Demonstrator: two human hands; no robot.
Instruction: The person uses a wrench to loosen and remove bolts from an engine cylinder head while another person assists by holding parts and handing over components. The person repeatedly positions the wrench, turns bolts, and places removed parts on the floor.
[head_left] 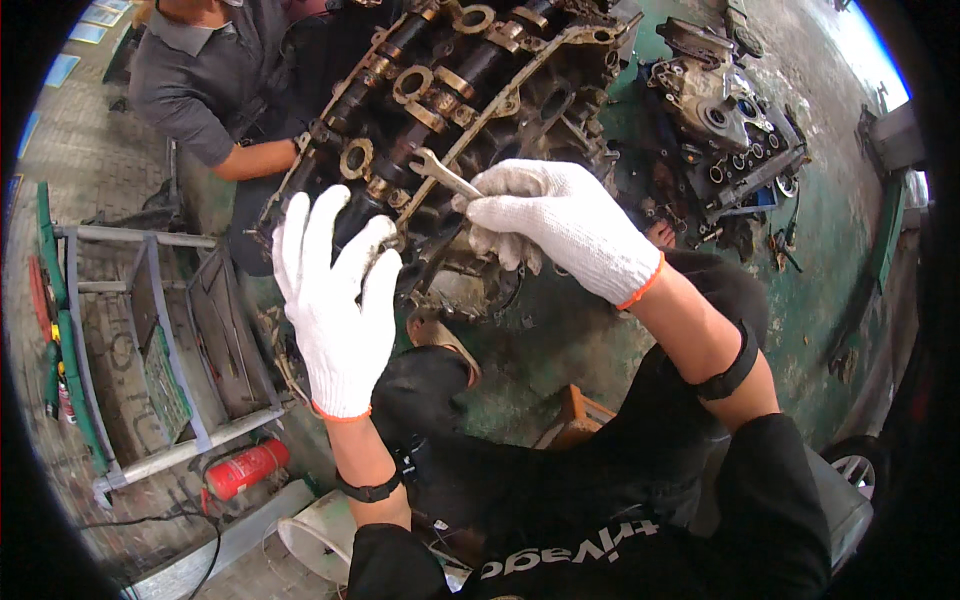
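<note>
In my right hand, which wears a white knit glove with an orange cuff, is an open-end wrench. The fingers close round its shank, and the jaw points up and left over the engine. A matching glove covers my left hand; its fingers are spread near the engine's closest end, and I cannot tell whether the fingertips touch it. The large, oily engine stands opened in front of me, with shafts and bronze-coloured ring-shaped parts showing. Part of its near side is hidden behind my hands.
Across the engine at the far left, a co-worker in a grey shirt rests a forearm by its edge. Greasy engine parts lie on the floor at right. A metal frame, a red fire extinguisher and a white bucket stand left.
</note>
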